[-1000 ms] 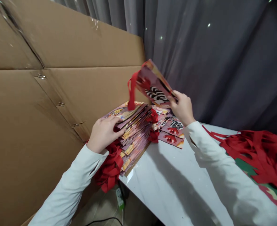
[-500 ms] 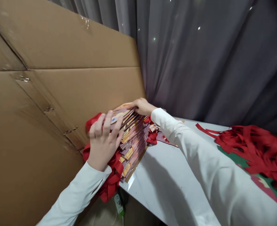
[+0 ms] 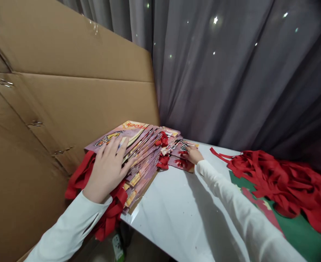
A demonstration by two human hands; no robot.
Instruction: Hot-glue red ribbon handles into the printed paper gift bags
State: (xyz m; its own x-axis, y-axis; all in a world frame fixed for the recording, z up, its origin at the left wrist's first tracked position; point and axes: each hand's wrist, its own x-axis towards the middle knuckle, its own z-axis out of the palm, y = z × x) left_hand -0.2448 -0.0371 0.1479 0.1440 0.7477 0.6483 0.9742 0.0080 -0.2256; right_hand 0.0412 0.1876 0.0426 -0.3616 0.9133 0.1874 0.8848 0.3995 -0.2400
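Note:
A leaning stack of flat, printed paper bags in purple and yellow lies at the table's far left corner. The top one shows a butterfly and red lettering. Wide red ribbon loops hang from the stack's left side. My left hand rests on the stack, its fingers spread. Behind and to the right, more printed bags lie flat with crumpled red ribbon by them. At their right edge is my right hand, its fingers closed on a bag; its fingertips are partly hidden.
Tall cardboard stands along the left, and a grey curtain hangs behind the white table. A heap of red ribbon lies on a green printed sheet at right. Below the table edge is a power strip.
My right hand has left the top of the stack and moved right to the bags behind. My left hand stays on the stack, and the top bag now lies flatter, showing its print.

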